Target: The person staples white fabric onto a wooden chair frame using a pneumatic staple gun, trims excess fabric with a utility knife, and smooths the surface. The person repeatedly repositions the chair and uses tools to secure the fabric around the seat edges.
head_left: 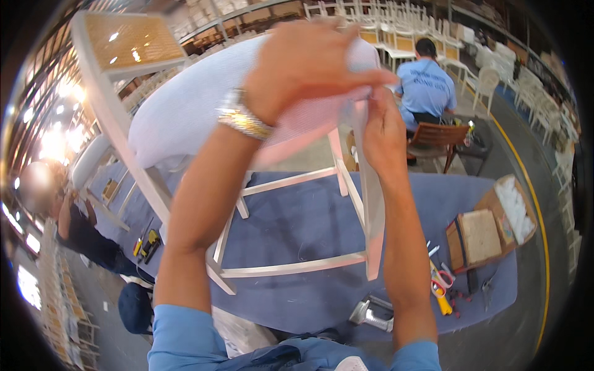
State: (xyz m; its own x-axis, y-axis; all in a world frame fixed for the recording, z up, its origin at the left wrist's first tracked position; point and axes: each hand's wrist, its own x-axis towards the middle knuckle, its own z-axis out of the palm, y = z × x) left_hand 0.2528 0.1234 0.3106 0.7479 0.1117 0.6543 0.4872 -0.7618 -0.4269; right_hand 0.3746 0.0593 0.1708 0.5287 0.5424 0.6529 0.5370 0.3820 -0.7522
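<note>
A white wooden chair [297, 270] with a pale upholstered seat [192, 105] and a woven cane back [133, 40] is tilted on the covered table in front of me. My left hand [309, 65], slightly blurred, reaches across the far right corner of the seat, thumb stretched to the right and apart from the fingers. Just below that thumb, my right hand [385, 133] is closed at the seat corner beside the top of a chair leg. Whatever lies between its fingers is hidden. A metal watch is on my left wrist.
On the blue-grey table cover [297, 216] lie a staple gun [372, 313], scissors [442, 279], a yellow-handled tool [444, 304] and pliers [487, 290]. Open cardboard boxes [486, 238] stand at right. One co-worker [427, 83] sits ahead; another [93, 232] works at left near yellow-black tools [147, 246].
</note>
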